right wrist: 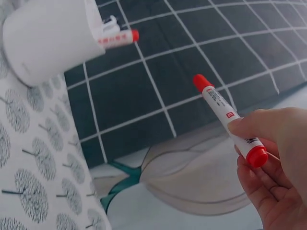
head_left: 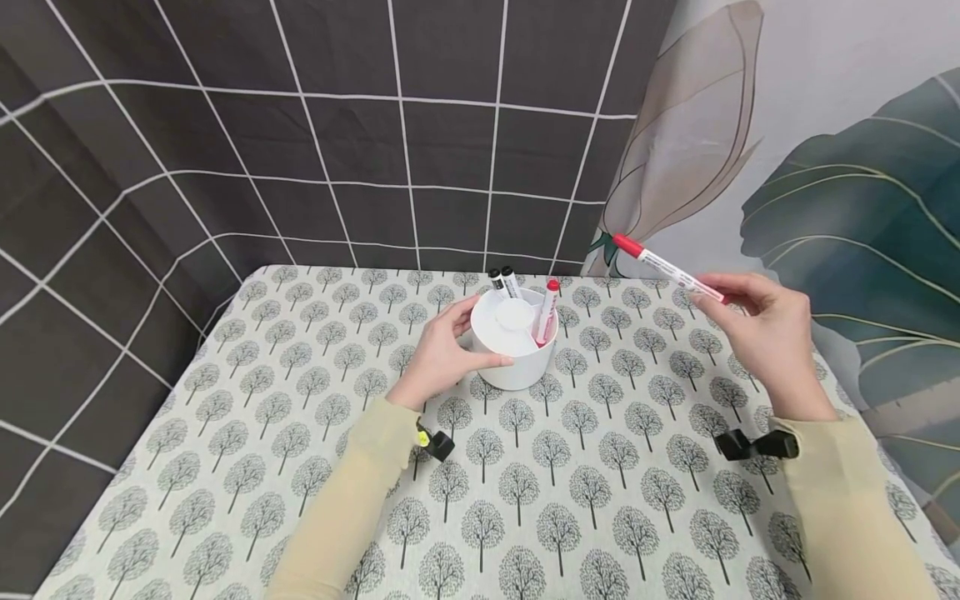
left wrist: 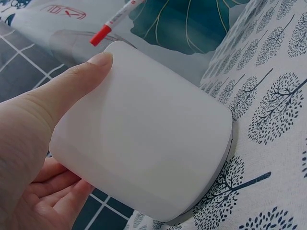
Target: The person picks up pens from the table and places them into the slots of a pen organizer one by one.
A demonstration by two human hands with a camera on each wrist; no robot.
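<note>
A white round pen holder [head_left: 513, 367] stands on the patterned cloth. My left hand [head_left: 448, 354] grips its left side, with the thumb over the front of the wall; the left wrist view shows this thumb near the holder's rim [left wrist: 115, 48]. Two black-capped markers [head_left: 505, 281] stand in the back compartment, and a red-capped marker [head_left: 548, 312] leans in the right one. To the right, my right hand [head_left: 765, 321] pinches another red marker [head_left: 667, 268] by its lower end. It is held in the air, apart from the holder, its red cap pointing up and left.
A cloth with a tree print [head_left: 517, 500] covers the table. Behind it hangs a dark sheet with a white grid [head_left: 337, 133]. On the right hangs a leaf-patterned curtain [head_left: 862, 217]. A small black camera [head_left: 757, 445] sits on the right wrist.
</note>
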